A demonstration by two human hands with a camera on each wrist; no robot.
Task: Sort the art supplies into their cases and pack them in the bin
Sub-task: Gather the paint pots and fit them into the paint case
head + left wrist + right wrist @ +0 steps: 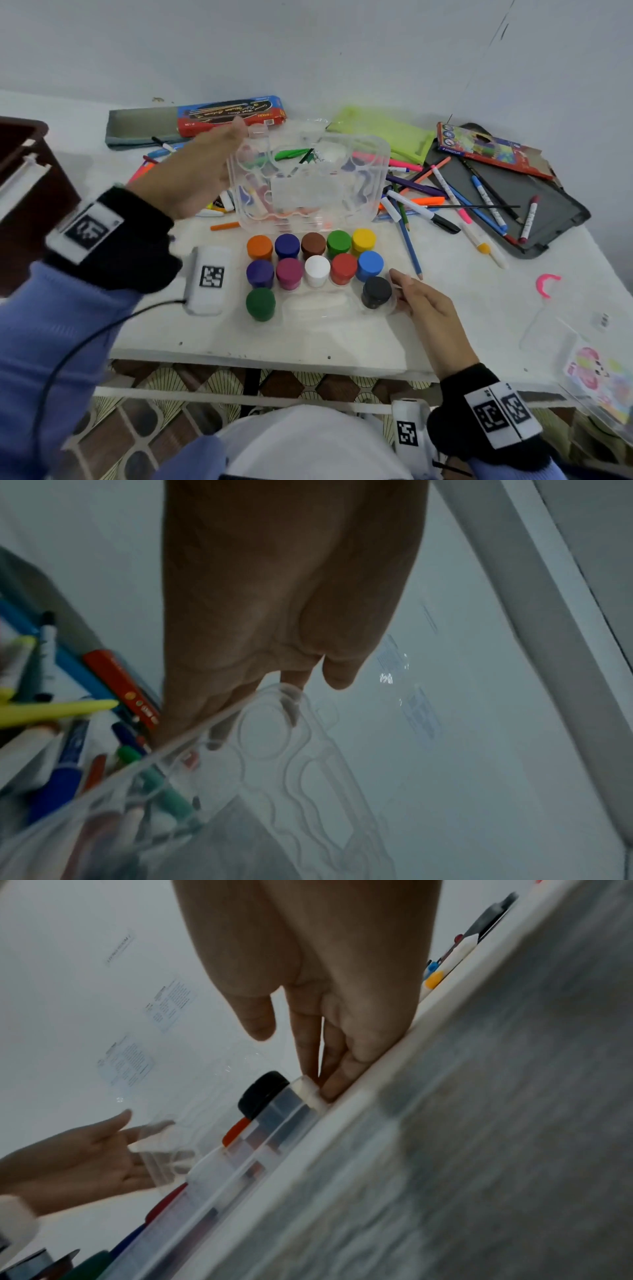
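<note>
A clear plastic paint case [322, 305] lies on the white table, holding several paint jars with coloured caps. Its clear lid [308, 192] stands raised at the back. My left hand [236, 137] is at the lid's upper left corner, with straight fingers [291, 696] lying behind the lid [274, 750] and touching it. My right hand [400, 284] rests on the table at the case's right front corner, beside the black-capped jar [376, 291]. Its fingertips [329, 1091] press against the clear corner next to the black jar [263, 1093], thumb apart.
Loose markers and pencils [428, 192] are scattered behind and right of the case. At the back lie a grey pouch [140, 126], a red box [233, 113] and a green pouch [387, 133]. A dark grey case [513, 205] sits on the right, a brown bin [20, 192] on the left.
</note>
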